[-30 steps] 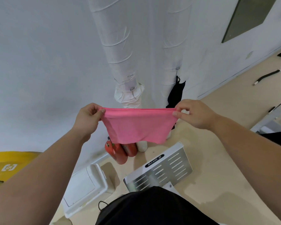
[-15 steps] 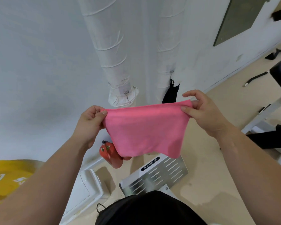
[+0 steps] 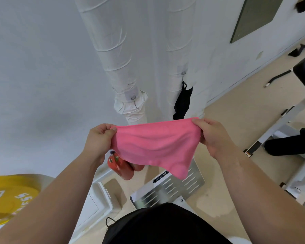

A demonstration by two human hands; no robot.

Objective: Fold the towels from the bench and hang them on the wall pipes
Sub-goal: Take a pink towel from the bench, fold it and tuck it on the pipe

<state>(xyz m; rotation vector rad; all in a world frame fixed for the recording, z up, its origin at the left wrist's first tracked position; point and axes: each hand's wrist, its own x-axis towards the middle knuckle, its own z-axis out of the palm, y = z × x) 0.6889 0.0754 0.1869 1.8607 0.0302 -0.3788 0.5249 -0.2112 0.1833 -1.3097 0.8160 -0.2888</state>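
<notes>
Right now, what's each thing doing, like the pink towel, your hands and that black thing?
pink towel, held up, stretched between both hands, bottom hanging loose, not on a pipe.
left hand, pinches the towel's top left corner.
right hand, pinches the towel's top right corner.
black cloth, hangs against the right wall pipe.
red fire extinguishers, on the floor, partly behind the towel.

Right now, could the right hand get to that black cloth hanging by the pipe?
Probably yes: the black cloth hangs just beyond the right hand with nothing between them, but that hand pinches the pink towel.
</notes>
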